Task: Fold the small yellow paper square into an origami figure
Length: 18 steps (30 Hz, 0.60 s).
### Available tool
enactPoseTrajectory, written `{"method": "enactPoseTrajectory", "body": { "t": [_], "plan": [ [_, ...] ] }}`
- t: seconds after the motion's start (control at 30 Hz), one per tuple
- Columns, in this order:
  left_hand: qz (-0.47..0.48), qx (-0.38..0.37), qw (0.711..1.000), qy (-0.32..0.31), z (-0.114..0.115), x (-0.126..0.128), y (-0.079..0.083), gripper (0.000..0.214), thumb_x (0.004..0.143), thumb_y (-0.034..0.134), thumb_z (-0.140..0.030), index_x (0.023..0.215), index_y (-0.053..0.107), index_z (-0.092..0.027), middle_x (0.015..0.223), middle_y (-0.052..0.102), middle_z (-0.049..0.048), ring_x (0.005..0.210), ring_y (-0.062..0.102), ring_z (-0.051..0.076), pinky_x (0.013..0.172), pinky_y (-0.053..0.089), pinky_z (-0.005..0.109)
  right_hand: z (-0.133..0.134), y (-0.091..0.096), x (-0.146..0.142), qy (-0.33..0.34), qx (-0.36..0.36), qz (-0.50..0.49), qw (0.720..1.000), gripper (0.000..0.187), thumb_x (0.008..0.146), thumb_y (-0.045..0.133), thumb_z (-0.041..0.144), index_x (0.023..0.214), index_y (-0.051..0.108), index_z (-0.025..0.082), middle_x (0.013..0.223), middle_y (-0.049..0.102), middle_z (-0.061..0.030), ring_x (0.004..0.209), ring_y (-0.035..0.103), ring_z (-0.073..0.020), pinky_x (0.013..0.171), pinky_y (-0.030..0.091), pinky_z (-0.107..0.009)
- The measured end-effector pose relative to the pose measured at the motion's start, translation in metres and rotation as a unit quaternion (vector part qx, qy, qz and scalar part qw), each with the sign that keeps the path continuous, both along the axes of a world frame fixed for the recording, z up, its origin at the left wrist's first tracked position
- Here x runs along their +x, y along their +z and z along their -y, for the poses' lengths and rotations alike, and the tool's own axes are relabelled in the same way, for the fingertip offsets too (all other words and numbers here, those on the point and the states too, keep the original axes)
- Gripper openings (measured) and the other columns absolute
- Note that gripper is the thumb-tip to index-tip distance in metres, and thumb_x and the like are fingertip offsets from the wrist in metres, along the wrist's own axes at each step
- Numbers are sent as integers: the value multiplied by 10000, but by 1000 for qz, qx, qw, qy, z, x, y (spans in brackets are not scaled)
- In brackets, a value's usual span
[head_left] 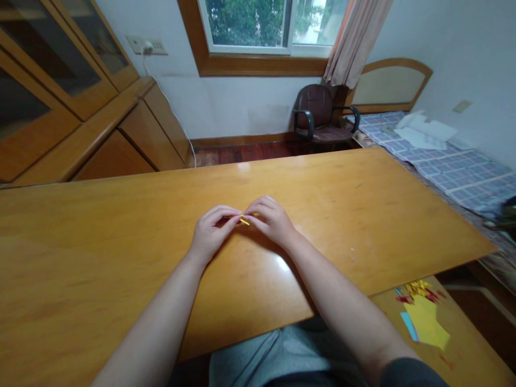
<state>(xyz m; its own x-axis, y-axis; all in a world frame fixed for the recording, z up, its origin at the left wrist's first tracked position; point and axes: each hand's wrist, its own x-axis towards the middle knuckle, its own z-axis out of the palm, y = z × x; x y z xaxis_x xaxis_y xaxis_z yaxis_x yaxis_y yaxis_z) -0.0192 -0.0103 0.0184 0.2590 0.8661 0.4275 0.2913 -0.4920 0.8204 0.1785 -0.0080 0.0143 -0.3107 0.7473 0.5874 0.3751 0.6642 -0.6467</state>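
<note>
My left hand (pixel 212 228) and my right hand (pixel 271 217) meet over the middle of a long wooden table (pixel 100 242). Both pinch a small yellow piece of paper (pixel 244 220) between their fingertips, just above the tabletop. Only a thin yellow strip shows between the fingers; the remainder is hidden by them. Both hands have their fingers curled and closed on it.
A lower wooden surface at the bottom right carries yellow, blue and red paper sheets and folded pieces (pixel 423 317). A dark armchair (pixel 318 115) stands under the window. A bed with a checked cover (pixel 455 166) runs along the right; wooden cabinets (pixel 60 97) line the left wall.
</note>
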Motion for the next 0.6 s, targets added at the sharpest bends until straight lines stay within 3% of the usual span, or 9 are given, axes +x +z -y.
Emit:
{"method": "enactPoseTrajectory", "body": {
  "t": [0.6],
  "plan": [
    [-9,-10,1000,-4,0,1,2,153,859,635,-339,845,701,-201,865,696,48,807,653,167,776,528,297,3,5,-2,7,-3,-22,1000,111,878,602,280,831,679,215,847,661,-63,823,592,-184,790,476,-343]
  ]
}}
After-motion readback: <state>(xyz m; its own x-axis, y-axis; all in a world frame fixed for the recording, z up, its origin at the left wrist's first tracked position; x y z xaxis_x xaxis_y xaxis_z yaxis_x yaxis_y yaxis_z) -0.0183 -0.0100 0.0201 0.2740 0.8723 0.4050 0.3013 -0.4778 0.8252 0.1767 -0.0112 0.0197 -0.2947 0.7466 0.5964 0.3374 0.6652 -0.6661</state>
